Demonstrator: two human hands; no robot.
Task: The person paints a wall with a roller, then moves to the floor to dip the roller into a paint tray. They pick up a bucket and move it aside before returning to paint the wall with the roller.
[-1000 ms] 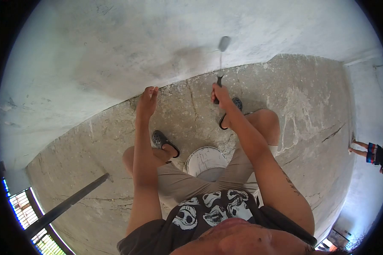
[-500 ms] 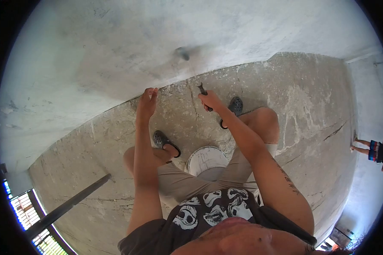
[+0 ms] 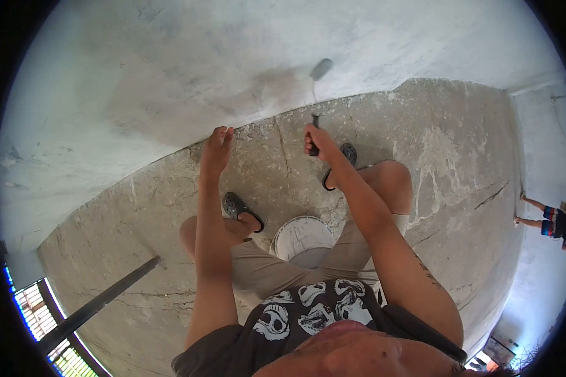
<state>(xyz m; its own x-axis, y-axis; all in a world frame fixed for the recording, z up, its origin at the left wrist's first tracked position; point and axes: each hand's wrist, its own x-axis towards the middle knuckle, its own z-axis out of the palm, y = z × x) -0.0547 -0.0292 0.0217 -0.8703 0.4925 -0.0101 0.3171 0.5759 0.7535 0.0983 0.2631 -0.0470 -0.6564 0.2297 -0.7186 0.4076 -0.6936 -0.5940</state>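
My right hand (image 3: pixel 318 141) is wrapped around the dark handle of a small paint roller (image 3: pixel 321 69). A thin frame runs up from that handle to the grey roller head, which overlaps the lower part of the pale wall (image 3: pixel 188 63) and looks slightly blurred. My left hand (image 3: pixel 217 149) is raised close to the foot of the wall, fingers loosely bent and apart, with nothing visible in it. Darker, damp-looking patches spread over the wall to the left of the roller head.
Between my legs is a round whitish bucket lid (image 3: pixel 305 235). Cracked, stained concrete floor (image 3: pixel 446 163) stretches around my feet in dark clogs (image 3: pixel 236 206). A dark post (image 3: pixel 100 305) rises at lower left. Another person (image 3: pixel 550 221) stands by the far right wall.
The roller head has moved right and slightly up along the wall, and my right hand has shifted right with the handle turned more upright. My left hand stays nearly in place.
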